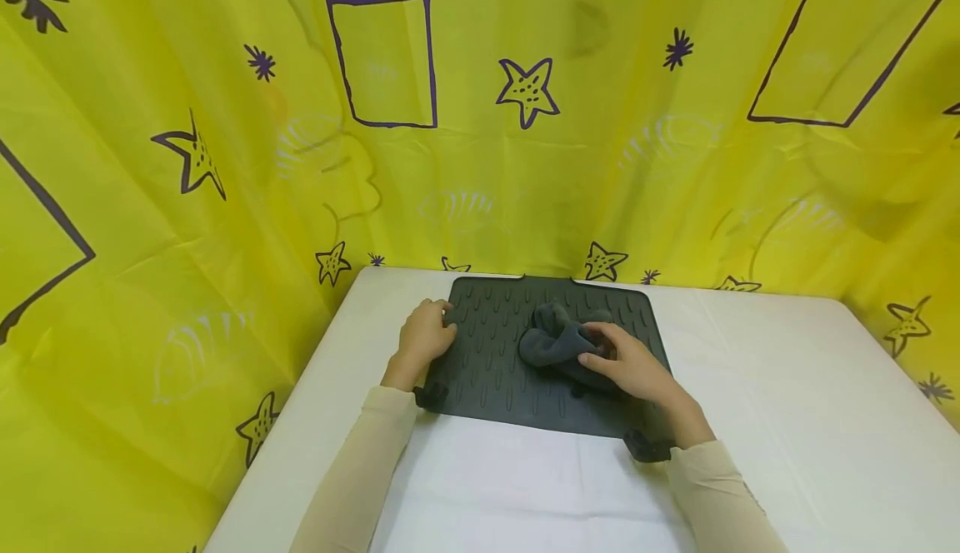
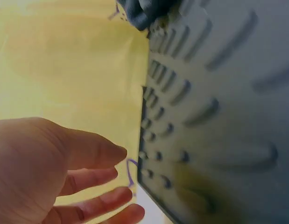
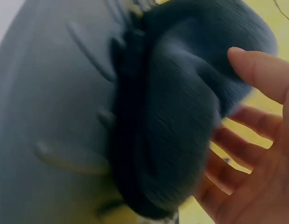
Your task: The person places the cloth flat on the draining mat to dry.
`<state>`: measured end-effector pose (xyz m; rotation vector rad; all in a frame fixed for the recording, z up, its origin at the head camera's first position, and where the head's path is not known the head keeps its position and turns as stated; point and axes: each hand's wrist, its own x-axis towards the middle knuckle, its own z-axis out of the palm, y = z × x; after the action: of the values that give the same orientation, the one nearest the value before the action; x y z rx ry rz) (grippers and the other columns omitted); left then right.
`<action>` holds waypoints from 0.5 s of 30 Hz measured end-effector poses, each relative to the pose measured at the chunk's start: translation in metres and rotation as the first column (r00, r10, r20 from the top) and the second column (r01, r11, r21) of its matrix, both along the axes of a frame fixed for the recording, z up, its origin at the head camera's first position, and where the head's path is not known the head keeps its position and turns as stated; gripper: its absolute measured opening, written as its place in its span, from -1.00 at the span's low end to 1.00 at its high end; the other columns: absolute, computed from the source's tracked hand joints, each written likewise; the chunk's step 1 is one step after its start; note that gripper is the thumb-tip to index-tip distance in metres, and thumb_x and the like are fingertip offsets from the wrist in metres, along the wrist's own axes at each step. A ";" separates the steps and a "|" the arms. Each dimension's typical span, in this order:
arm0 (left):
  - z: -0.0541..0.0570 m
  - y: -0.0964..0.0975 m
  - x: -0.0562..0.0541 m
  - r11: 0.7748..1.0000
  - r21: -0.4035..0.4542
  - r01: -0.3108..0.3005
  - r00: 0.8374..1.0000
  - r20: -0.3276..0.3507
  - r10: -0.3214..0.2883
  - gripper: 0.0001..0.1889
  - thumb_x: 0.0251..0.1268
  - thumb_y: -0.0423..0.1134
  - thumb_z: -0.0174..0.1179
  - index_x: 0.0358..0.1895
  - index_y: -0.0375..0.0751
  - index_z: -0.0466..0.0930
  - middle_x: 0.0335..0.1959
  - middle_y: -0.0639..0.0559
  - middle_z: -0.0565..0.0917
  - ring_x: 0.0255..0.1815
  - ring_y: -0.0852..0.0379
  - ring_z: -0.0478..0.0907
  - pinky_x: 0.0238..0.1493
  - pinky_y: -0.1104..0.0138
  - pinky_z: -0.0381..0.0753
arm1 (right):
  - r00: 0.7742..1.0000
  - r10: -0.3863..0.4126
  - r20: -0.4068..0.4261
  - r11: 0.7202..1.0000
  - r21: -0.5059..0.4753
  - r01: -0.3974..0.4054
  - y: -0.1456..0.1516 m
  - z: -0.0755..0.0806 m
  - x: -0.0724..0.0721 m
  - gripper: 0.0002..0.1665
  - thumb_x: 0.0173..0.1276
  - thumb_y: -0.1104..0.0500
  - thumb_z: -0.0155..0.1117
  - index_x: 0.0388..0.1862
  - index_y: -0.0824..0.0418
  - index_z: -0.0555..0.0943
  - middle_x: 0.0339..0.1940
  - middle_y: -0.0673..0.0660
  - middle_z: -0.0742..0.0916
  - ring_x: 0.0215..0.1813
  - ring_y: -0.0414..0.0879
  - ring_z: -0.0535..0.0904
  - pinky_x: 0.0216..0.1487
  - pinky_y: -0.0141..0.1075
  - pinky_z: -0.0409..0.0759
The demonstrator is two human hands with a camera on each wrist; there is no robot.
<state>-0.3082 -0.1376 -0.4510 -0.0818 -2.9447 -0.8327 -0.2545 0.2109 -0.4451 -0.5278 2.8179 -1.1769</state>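
Observation:
A dark grey rubber mat (image 1: 480, 382) with rows of raised ridges lies on the white table. On its right half sits a bunched dark blue-grey cloth (image 1: 547, 349), soft and folded over itself. My right hand (image 1: 633, 366) pinches the cloth from its right side; in the right wrist view the thumb presses its top fold (image 3: 186, 112) and the other fingers go behind it. At the mat's left edge is my left hand (image 1: 424, 335), fingers loosely bent and holding nothing. The left wrist view shows its fingertips (image 2: 117, 153) close beside the mat's rim.
The white table (image 1: 502, 486) extends in front of the mat and to its right (image 1: 780, 403). A yellow curtain (image 1: 465, 161) with purple drawings hangs behind the table and along its left side. Dark wrist straps (image 1: 647, 446) sit over the mat's near corners.

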 end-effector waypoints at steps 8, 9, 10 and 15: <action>0.003 0.026 0.006 0.975 0.132 0.179 0.983 -0.066 -0.172 -0.85 0.39 -0.20 0.28 -0.12 -0.18 0.73 -0.15 -0.08 0.71 -0.11 -0.01 0.65 -0.04 0.11 0.64 | 0.998 -0.013 0.069 0.998 0.059 0.008 0.031 0.013 0.001 -0.43 0.55 -0.05 0.21 0.30 0.33 0.50 0.12 0.27 0.69 0.09 0.11 0.62 0.05 -0.05 0.61; 0.002 0.030 0.007 0.969 0.148 0.199 0.979 -0.064 -0.191 -0.86 0.38 -0.20 0.29 -0.14 -0.18 0.74 -0.18 -0.07 0.71 -0.14 0.01 0.64 -0.06 0.13 0.63 | 0.996 -0.001 0.088 0.996 0.084 -0.006 0.035 0.012 0.001 -0.46 0.55 -0.04 0.21 0.27 0.34 0.52 0.07 0.25 0.71 0.07 0.09 0.63 0.05 -0.04 0.62; 0.000 0.033 0.008 0.964 0.160 0.214 0.977 -0.056 -0.207 -0.86 0.38 -0.20 0.30 -0.16 -0.17 0.74 -0.19 -0.06 0.71 -0.17 0.04 0.63 -0.08 0.15 0.62 | 0.994 0.014 0.105 0.994 0.106 -0.025 0.039 0.011 0.001 -0.47 0.55 -0.02 0.21 0.23 0.37 0.53 0.02 0.24 0.72 0.04 0.07 0.64 0.03 -0.05 0.62; -0.009 0.050 0.013 0.946 0.175 0.273 0.962 -0.022 -0.273 -0.83 0.38 -0.18 0.30 -0.15 -0.19 0.76 -0.22 -0.03 0.74 -0.21 0.11 0.63 -0.15 0.24 0.61 | 0.975 0.017 0.220 0.989 0.143 -0.050 0.053 0.006 0.000 -0.55 0.54 0.00 0.20 0.07 0.39 0.59 -0.18 0.18 0.72 -0.19 -0.02 0.62 -0.16 -0.16 0.61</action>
<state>-0.2955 -0.0872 -0.4598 -0.4875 -2.8855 -1.1243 -0.2547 0.2639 -0.4389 -0.4068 2.6689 -0.9460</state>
